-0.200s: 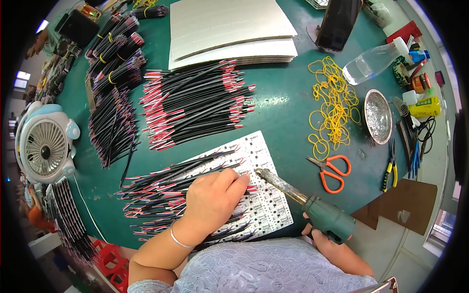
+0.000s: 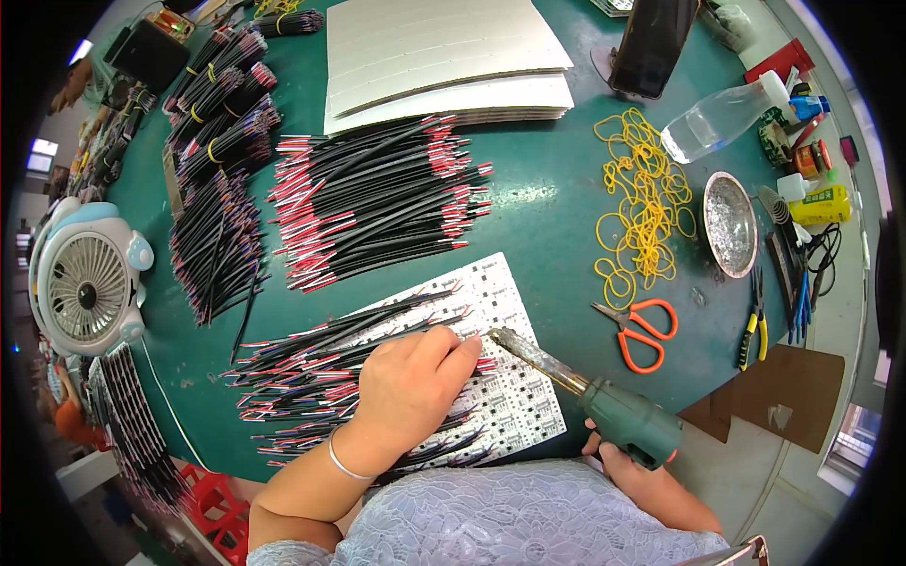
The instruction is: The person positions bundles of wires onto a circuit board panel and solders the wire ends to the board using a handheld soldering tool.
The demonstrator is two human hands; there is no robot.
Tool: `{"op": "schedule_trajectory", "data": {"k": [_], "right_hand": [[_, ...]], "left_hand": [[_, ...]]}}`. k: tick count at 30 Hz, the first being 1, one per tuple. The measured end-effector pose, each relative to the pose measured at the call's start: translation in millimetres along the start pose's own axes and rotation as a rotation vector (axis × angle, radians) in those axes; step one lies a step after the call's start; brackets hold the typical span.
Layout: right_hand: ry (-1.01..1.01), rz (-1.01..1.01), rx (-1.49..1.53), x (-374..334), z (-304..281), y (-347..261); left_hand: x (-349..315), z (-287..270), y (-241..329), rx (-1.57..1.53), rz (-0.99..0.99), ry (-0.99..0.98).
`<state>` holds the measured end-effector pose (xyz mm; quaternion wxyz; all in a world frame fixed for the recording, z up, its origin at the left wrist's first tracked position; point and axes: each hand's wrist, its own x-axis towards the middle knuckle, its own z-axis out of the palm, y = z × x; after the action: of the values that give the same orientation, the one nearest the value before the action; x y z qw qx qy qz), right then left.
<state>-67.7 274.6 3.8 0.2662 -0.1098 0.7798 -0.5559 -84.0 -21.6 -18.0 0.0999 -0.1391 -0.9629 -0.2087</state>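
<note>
My left hand [image 2: 415, 382] pinches a thin wire just above a white circuit board panel [image 2: 519, 377]; its fingers hide most of that wire. In my right hand [image 2: 618, 462] is a soldering iron [image 2: 632, 420] with a green body and a long metal barrel. Its tip lies beside my left fingertips, over the panel. Many black-sleeved wires [image 2: 311, 363] with red, white and blue ends spread across the panel's left part and the table, running under my left hand.
Beyond lie a wire pile [image 2: 377, 208] and stacked white panels [image 2: 444, 57]. To the right are orange-handled scissors [image 2: 637, 335], yellow rubber bands [image 2: 646, 198], a metal bowl [image 2: 729, 226], a clear bottle [image 2: 722, 118] and pliers [image 2: 753, 325]. A fan [image 2: 87, 278] stands left.
The soldering iron has shifted slightly left, bringing its tip closer to my left fingertips. My left hand stays in place.
</note>
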Motion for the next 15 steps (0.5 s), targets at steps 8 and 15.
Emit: {"op": "schedule_trajectory", "data": {"k": [8,15], "right_hand": [[0.066,0.013,-0.089,-2.5,3.2,6.7],[0.053,-0.024,-0.116,-1.8,3.9,10.5]], "left_hand": [[1.1,-0.7,0.0,0.006,0.000,-0.011],[2.0,-0.2,-0.1,0.003,-0.005,-0.014]]}}
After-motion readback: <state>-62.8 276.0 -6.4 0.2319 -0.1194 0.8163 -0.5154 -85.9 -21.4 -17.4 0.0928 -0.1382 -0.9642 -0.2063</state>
